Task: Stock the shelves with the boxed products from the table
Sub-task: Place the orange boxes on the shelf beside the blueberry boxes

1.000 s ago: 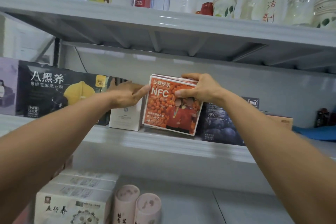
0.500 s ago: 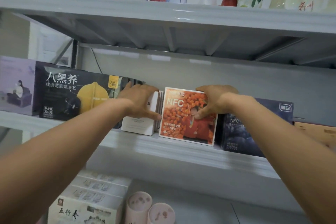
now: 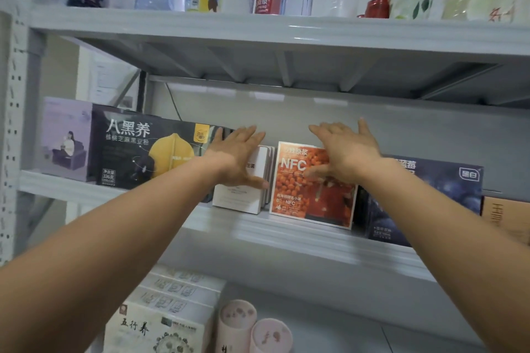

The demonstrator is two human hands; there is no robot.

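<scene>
Shelf [image 3: 286, 233] carries the orange box [image 3: 289, 180], three o'clock of a white box [image 3: 238, 200], left hand [image 3: 238, 157] and right hand [image 3: 347, 152] splayed, holding nothing; probably light, stiff cardboard, best gripped by its sides.

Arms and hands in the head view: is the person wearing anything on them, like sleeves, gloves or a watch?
Nothing shows. No sleeve comes into the picture on either side. The left hand and right hand wear no gloves. No watch, bracelet or ring is visible, though the picture is slightly blurred.
</scene>
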